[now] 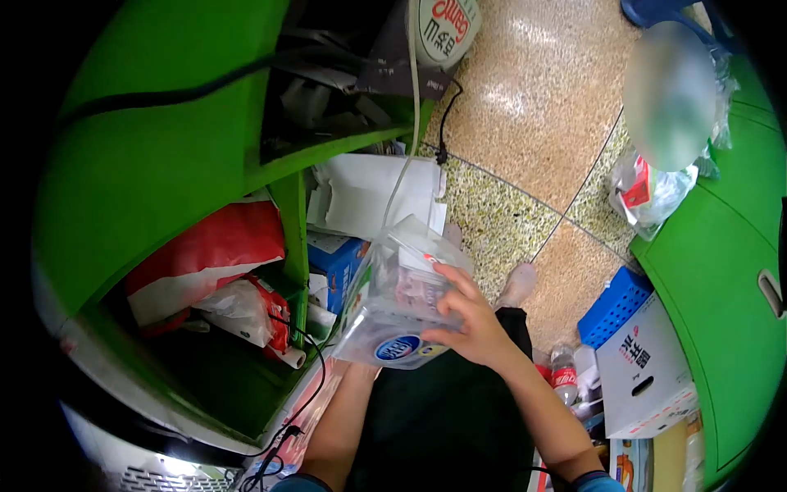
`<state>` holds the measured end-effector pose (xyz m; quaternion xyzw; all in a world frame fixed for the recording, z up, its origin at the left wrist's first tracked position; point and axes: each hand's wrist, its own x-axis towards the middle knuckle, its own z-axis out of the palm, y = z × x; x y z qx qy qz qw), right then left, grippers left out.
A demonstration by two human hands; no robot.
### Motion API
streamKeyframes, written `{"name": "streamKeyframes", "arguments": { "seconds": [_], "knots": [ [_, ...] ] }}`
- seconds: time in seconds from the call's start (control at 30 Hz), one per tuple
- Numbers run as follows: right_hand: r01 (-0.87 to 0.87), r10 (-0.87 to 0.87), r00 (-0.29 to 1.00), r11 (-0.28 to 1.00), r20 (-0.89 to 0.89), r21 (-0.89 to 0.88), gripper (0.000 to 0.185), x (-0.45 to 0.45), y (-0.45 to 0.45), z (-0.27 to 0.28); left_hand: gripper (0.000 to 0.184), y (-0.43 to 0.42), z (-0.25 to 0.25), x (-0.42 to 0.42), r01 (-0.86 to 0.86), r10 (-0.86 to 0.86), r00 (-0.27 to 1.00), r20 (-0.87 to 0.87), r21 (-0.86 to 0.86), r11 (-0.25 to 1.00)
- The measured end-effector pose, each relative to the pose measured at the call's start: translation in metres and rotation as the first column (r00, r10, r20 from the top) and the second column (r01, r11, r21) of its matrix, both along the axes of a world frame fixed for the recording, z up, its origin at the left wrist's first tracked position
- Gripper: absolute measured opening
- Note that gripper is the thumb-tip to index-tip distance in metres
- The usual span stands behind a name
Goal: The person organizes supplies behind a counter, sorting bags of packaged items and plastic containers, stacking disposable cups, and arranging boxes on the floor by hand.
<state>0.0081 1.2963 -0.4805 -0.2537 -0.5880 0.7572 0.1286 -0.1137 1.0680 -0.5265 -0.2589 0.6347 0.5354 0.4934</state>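
A clear plastic container (373, 336) with a blue oval label is held up in front of my body, tilted. Pinkish, paper-like contents (418, 287) show through its wall. My right hand (467, 316) is on its right side, thumb low and fingers curled against the plastic. From below, my left hand (358, 373) reaches behind the container and supports it. Its fingers are hidden, with only the wrist area showing.
A green cabinet (180, 156) on the left holds a red and white bag (217, 254). Cables hang across it. At right stand a green cabinet (738, 230), a blue basket (616, 305), a white carton (648, 369) and a bottle (564, 373). Speckled floor tiles (533, 107) lie ahead.
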Motion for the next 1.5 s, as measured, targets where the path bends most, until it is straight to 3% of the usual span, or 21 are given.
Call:
{"name": "streamKeyframes", "arguments": {
  "seconds": [0.17, 0.23, 0.3, 0.43, 0.5, 0.53, 0.6, 0.63, 0.7, 0.73, 0.77, 0.8, 0.83, 0.93, 1.03, 1.13, 1.2, 1.27, 1.33, 1.43, 1.5],
  "knots": [
    [-0.091, 0.088, 0.983, 0.996, 0.16, 0.009, 0.036, 0.047, -0.001, 0.021, 0.026, -0.015, -0.014, 0.02, 0.05, -0.049, 0.998, 0.034, -0.015, 0.999],
    [0.191, -0.144, 0.966, 0.956, 0.216, -0.221, 0.034, 0.066, 0.0, 0.029, 0.025, -0.019, -0.018, 0.026, 0.077, -0.077, 0.997, 0.024, -0.016, 0.997],
    [0.346, -0.264, 0.929, 0.869, 0.261, -0.353, 0.032, 0.075, 0.006, 0.04, 0.025, -0.018, -0.024, 0.034, 0.097, -0.097, 0.995, -0.009, -0.01, 0.995],
    [0.401, -0.318, 0.916, 0.747, 0.245, -0.531, 0.034, 0.089, 0.022, 0.053, 0.024, -0.024, -0.045, 0.034, 0.114, -0.115, 0.979, -0.167, -0.015, 0.993],
    [0.491, -0.371, 0.871, 0.671, 0.322, -0.556, 0.033, 0.109, 0.023, 0.054, 0.023, -0.035, -0.058, 0.021, 0.126, -0.165, 0.933, -0.319, -0.141, 0.982],
    [0.557, -0.423, 0.83, 0.625, 0.363, -0.547, 0.039, 0.114, 0.024, 0.052, 0.018, -0.015, -0.029, 0.007, 0.21, -0.307, 0.934, -0.183, -0.413, 0.886],
    [0.667, -0.538, 0.744, 0.559, 0.396, -0.493, 0.061, 0.121, 0.027, 0.043, 0.02, 0.01, 0.0, -0.005, -0.072, 0.047, 0.994, -0.1, -0.262, 0.962],
    [0.728, -0.614, 0.683, 0.536, 0.395, -0.427, 0.053, 0.122, 0.029, 0.036, 0.02, 0.009, 0.0, -0.01, -0.065, 0.039, 0.994, -0.102, -0.262, 0.963],
    [0.792, -0.684, 0.606, 0.468, 0.406, -0.393, 0.042, 0.121, 0.034, 0.016, 0.026, 0.002, -0.001, -0.018, -0.342, 0.349, 0.937, 0.012, -0.172, 0.924],
    [0.844, -0.742, 0.528, 0.402, 0.414, -0.355, 0.031, 0.122, 0.035, 0.004, 0.026, -0.006, -0.009, -0.023, -0.338, 0.345, 0.938, 0.012, -0.175, 0.925],
    [0.845, -0.742, 0.525, 0.398, 0.417, -0.356, 0.031, 0.133, 0.032, -0.016, 0.024, -0.017, -0.026, -0.03, -0.403, 0.405, 0.913, 0.042, -0.044, 0.914],
    [0.849, -0.71, 0.527, 0.413, 0.468, -0.33, 0.02, 0.15, 0.027, -0.043, 0.022, -0.025, -0.039, -0.037, -0.465, 0.459, 0.885, 0.081, 0.086, 0.881],
    [0.851, -0.675, 0.526, 0.43, 0.517, -0.303, 0.01, 0.158, 0.023, -0.063, 0.023, -0.024, -0.049, -0.049, -0.613, 0.606, 0.788, 0.111, 0.047, 0.789],
    [0.836, -0.695, 0.532, 0.522, 0.484, -0.17, 0.019, 0.156, 0.012, -0.135, 0.023, 0.01, -0.06, -0.083, -0.712, 0.697, 0.694, 0.181, 0.026, 0.702],
    [0.79, -0.616, 0.598, 0.562, 0.513, -0.245, 0.019, 0.112, 0.007, -0.164, 0.027, 0.016, -0.083, -0.119, -0.71, 0.673, 0.702, 0.232, 0.16, 0.686],
    [0.68, -0.516, 0.733, 0.577, 0.444, -0.453, 0.017, 0.065, -0.01, -0.183, 0.029, 0.014, -0.085, -0.138, -0.714, 0.695, 0.7, 0.166, 0.171, 0.679],
    [0.689, -0.491, 0.717, 0.392, 0.495, -0.61, 0.02, 0.026, -0.022, -0.179, 0.03, -0.002, -0.092, -0.15, -0.74, 0.721, 0.673, 0.167, 0.145, 0.657],
    [0.635, -0.542, 0.737, 0.351, 0.403, -0.689, 0.019, -0.012, -0.038, -0.183, 0.034, -0.015, -0.096, -0.158, -0.815, 0.747, 0.576, 0.332, 0.156, 0.559],
    [0.621, -0.58, 0.727, 0.327, 0.367, -0.712, 0.018, -0.05, -0.052, -0.187, 0.034, -0.013, -0.099, -0.159, -0.79, 0.73, 0.612, 0.304, 0.185, 0.585],
    [0.609, -0.61, 0.704, 0.256, 0.364, -0.75, 0.017, -0.062, -0.061, -0.196, 0.034, -0.016, -0.106, -0.164, -0.844, 0.775, 0.531, 0.342, 0.133, 0.52],
    [0.597, -0.624, 0.698, 0.235, 0.352, -0.767, 0.014, -0.053, -0.06, -0.202, 0.034, -0.018, -0.118, -0.169, -0.804, 0.77, 0.595, 0.232, 0.195, 0.562]
  ]
}}
